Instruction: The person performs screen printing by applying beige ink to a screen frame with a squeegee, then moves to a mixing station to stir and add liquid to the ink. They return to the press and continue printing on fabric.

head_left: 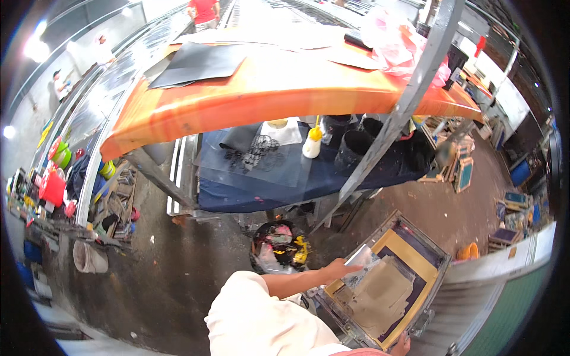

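Left hand (337, 270) has its fingers wrapped on a pale, glossy scraper (363, 259) — blade sits over the upper-left part of the framed screen (409, 245), next to a grey-brown patch of paste (383, 291). Right hand (402, 345) is at the frame's near right corner, cut by the lower edge; can't tell if its fingers grip or just rest. Screen lies slanted at the person's lower right, tan border inside the rim. Black tub (279, 244) with pink and yellow smears is on the floor left of it. Ahead: orange-covered bench (285, 107) — white bottle (311, 146) with yellow top on the dark blue cloth (237, 199) below.
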`<state>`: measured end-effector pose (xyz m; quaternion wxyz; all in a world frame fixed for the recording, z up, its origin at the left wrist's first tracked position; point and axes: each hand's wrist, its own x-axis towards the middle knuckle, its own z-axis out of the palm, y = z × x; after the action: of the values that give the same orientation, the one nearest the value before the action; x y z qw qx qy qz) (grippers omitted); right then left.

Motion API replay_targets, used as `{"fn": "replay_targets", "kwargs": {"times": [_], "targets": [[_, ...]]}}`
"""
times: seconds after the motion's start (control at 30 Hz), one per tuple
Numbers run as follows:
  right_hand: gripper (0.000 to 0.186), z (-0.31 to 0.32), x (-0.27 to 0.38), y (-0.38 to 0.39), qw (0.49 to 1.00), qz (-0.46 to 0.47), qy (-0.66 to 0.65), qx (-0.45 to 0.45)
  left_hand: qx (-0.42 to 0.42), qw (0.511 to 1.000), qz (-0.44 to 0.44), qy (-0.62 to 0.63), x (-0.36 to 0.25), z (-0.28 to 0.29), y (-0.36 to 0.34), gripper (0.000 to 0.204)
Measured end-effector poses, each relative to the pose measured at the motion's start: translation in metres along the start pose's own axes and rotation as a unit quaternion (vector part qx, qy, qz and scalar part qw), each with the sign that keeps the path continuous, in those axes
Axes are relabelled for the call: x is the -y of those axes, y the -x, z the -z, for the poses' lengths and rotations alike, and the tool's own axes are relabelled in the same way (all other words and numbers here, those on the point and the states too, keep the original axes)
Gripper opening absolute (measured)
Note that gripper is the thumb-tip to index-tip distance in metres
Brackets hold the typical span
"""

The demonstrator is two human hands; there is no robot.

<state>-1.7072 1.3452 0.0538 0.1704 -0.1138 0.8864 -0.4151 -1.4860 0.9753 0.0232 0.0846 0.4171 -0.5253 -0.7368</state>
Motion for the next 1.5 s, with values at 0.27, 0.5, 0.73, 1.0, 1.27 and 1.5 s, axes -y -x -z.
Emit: {"fn": "replay_targets", "kwargs": {"times": [0.27,0.5,0.73,1.0,1.27,1.5], "targets": [[0.061,0.054,0.084,-0.191,0.99,-0.109,-0.094,0.001,0.083,0.994,0.055,0.048,-0.167,-0.114,-0.167,0.065],[0.051,0.11,0.121,-0.399,0.976,-0.106,-0.184,-0.056,0.113,0.988,0.062,0.088,-0.234,-0.255,-0.377,0.049],[0.034,0.149,0.161,-0.638,0.973,-0.107,-0.194,-0.063,0.123,0.985,0.072,0.102,-0.363,-0.358,-0.566,0.048],[0.039,0.175,0.164,-0.934,0.975,-0.083,-0.185,-0.086,0.09,0.987,0.03,0.13,-0.47,-0.489,-0.785,0.048],[0.047,0.245,0.177,-1.208,0.962,-0.135,-0.212,-0.11,0.142,0.97,0.061,0.19,-0.623,-0.651,-1.002,0.039],[0.06,0.311,0.185,-1.401,0.949,-0.134,-0.262,-0.117,0.134,0.986,0.087,0.039,-0.665,-0.815,-1.222,0.05]]}}
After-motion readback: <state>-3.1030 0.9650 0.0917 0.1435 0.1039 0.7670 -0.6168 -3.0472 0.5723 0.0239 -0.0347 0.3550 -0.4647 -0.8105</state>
